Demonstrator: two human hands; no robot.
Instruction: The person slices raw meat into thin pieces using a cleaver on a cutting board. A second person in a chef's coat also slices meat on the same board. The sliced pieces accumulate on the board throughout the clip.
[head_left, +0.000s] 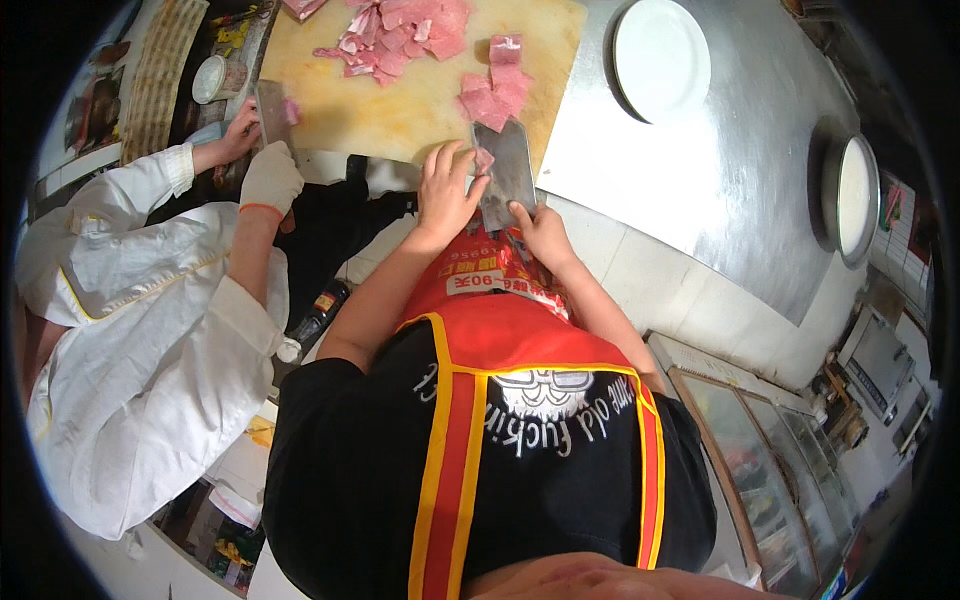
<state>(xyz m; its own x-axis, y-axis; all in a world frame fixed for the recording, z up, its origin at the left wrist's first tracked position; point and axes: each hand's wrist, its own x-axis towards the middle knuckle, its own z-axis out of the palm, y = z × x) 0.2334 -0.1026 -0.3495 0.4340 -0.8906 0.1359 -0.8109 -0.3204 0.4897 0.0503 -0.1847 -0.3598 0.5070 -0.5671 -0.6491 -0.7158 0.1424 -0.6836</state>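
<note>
My right hand (541, 231) grips a wide-bladed cleaver (507, 169) at the near edge of a yellowed cutting board (360, 120). Beside the blade, my left hand (451, 187) has its fingers spread, with a small piece of raw meat (484, 160) at its fingertips; whether it pinches the piece or presses it to the blade I cannot tell. Just beyond the cleaver's far end lie several thin slices of pink meat (495, 94). A larger heap of sliced meat (412, 34) sits farther back on the board.
At left a co-worker in a white coat, one hand gloved (271, 180), holds another cleaver (271, 112) at the board. A white plate (663, 60) and a round metal-rimmed container (855, 201) stand on the steel counter (750, 150). A white tub (219, 79) is at the upper left.
</note>
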